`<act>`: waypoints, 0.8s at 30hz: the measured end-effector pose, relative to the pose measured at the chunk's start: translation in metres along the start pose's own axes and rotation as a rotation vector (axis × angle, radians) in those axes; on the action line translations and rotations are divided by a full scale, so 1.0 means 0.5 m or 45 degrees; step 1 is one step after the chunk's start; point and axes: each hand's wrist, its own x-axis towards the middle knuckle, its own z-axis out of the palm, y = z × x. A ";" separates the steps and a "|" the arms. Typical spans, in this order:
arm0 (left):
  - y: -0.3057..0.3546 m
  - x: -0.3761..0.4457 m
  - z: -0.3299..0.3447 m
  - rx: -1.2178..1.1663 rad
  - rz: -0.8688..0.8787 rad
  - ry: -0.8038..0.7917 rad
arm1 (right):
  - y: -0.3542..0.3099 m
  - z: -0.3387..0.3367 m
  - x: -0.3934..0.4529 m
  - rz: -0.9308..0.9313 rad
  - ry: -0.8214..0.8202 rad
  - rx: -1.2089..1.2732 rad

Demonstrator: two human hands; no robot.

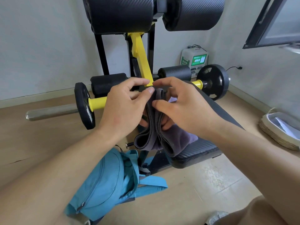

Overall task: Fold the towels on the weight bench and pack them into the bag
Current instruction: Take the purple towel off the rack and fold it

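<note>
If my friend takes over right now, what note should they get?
Left hand: gripping the grey towel.
Right hand: gripping the same towel, held folded over the bench.
Another purple towel lies on the bench.
Blue bag: on the floor beside the bench; I can't see any towel in it.
Done: grey towel partly folded.
Left: finish folding, fold the other, pack both.

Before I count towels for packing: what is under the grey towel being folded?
Under the grey towel in both hands, a purple towel lies on the bench pad. Anything beneath the purple one is covered.
</note>
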 end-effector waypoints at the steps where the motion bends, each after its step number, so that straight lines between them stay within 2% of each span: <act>1: 0.004 -0.002 0.000 -0.008 0.004 -0.018 | -0.001 0.001 0.000 -0.004 -0.014 0.002; 8: -0.004 0.005 -0.013 -0.001 0.015 -0.071 | 0.005 -0.017 0.008 0.005 -0.115 0.223; 13: -0.020 0.024 -0.028 -0.182 0.005 -0.092 | 0.038 -0.042 0.027 -0.207 0.248 -0.217; 15: -0.020 0.032 -0.034 -0.321 -0.028 -0.124 | 0.049 -0.061 0.036 -0.132 0.181 -0.261; 18: -0.022 0.039 -0.044 -0.484 -0.052 -0.178 | 0.064 -0.078 0.040 0.023 -0.111 -0.148; 20: -0.029 0.043 -0.049 -0.568 -0.069 -0.196 | 0.074 -0.074 0.037 0.091 -0.203 -0.036; 24: -0.032 0.051 -0.055 -0.699 -0.167 -0.190 | 0.086 -0.062 0.044 -0.016 -0.019 0.336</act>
